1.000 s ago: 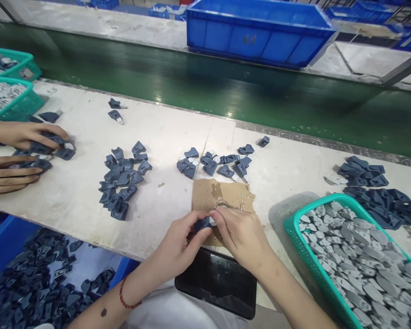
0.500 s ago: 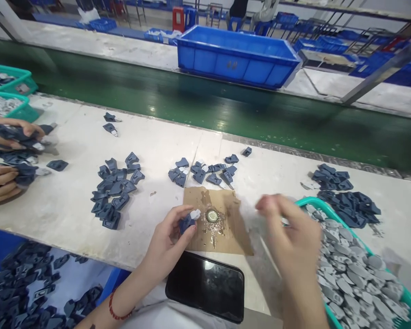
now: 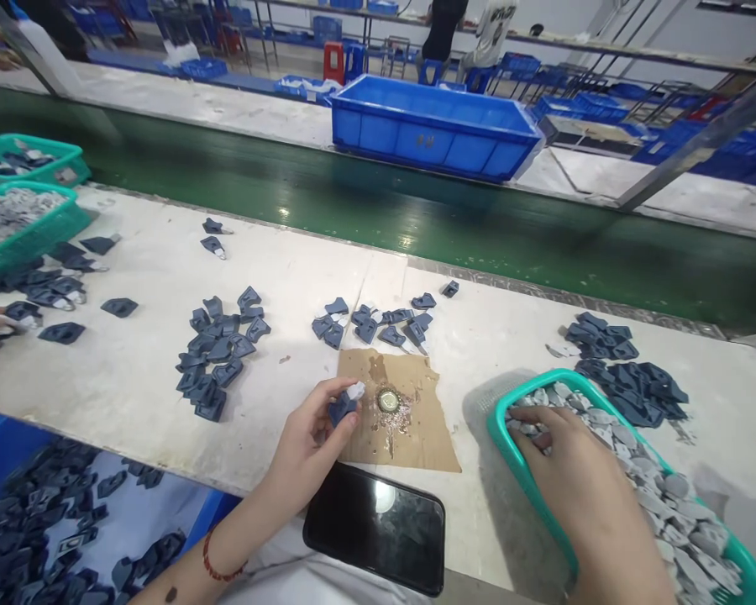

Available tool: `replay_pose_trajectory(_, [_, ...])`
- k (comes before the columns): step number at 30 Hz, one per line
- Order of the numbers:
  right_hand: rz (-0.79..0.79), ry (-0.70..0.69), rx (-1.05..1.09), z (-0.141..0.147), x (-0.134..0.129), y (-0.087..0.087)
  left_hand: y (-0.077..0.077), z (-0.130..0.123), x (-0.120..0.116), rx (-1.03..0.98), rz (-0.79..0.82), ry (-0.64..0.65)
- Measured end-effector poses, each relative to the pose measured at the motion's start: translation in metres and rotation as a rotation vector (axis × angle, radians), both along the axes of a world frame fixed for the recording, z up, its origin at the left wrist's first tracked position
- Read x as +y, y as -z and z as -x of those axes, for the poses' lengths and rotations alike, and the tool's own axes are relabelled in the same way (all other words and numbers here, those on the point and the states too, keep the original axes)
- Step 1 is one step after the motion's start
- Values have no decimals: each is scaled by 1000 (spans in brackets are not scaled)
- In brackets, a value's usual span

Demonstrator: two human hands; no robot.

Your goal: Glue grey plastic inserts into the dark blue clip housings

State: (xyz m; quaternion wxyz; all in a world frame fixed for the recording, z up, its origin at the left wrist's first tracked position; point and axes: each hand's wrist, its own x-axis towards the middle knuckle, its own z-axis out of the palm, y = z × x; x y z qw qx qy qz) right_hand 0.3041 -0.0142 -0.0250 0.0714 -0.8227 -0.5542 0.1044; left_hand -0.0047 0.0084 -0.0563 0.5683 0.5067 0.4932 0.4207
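Left hand (image 3: pixel 308 441) pinches a dark blue part (image 3: pixel 342 407) over the cardboard (image 3: pixel 409 437). Right hand (image 3: pixel 573 470), at 3 o'clock, digs among grey pieces (image 3: pixel 661 487) in the green basket (image 3: pixel 510 449); grip hidden.

Both my forearms are bare, no sleeves reaching them. A thin red cord bracelet (image 3: pixel 217 565) circles my left wrist, and a small dark mark sits further up that forearm. My left hand (image 3: pixel 306 445) and right hand (image 3: pixel 580 479) wear no gloves or rings.
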Motion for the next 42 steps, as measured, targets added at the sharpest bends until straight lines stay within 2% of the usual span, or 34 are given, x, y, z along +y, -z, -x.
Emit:
replay_pose_trajectory(2, [20, 30, 9, 0, 2, 2, -2, 2, 2, 21, -12, -10])
replay_pose_trajectory(5, [47, 74, 27, -1, 6, 3, -13, 7, 13, 133, -61, -41])
replay_pose_trajectory(9, [86, 160, 62, -1, 8, -2, -31, 18, 44, 446, -193, -83])
replay_pose_trajectory(12, [86, 240, 92, -1, 9, -10, -35, 23, 65, 515, -263, -79])
replay_pose_trajectory(14, [39, 284, 132, -1, 9, -13, -37, 25, 71, 553, -293, -33])
replay_pose_trajectory(17, [-103, 295, 171, 0, 6, -19, -40, 35, 68, 771, -386, 5])
replay_pose_trajectory(20, [-211, 331, 232, 8, 3, -25, -45, 56, 64, 958, -464, -92])
replay_pose_trajectory(23, [-320, 406, 469, 22, 1, -30, -46, 85, 63, 1102, -477, -157])
replay_pose_trajectory(26, [-512, 394, 882, 36, 4, -30, -40, 109, 64, 1225, -470, -92])
replay_pose_trajectory(28, [-523, 315, 1126, 45, 8, -29, -35, 118, 66, 1217, -469, -36])
replay_pose_trajectory(30, [-449, 219, 1265, 53, 14, -29, -33, 122, 67, 1205, -478, 4])
replay_pose_trajectory(33, [-354, 101, 1352, 63, 24, -31, -36, 121, 67, 1192, -496, -1])
replay_pose_trajectory(36, [-293, 38, 1363, 72, 33, -30, -45, 112, 63, 1107, -499, -90])
replay_pose_trajectory(39, [-276, -28, 1351, 79, 40, -23, -55, 96, 54, 856, -420, -150])
replay_pose_trajectory(40, [-275, -52, 1353, 81, 42, -19, -57, 89, 51, 723, -362, -130])
replay_pose_trajectory(42, [-267, -99, 1359, 83, 44, -13, -59, 75, 44, 412, -195, -7])
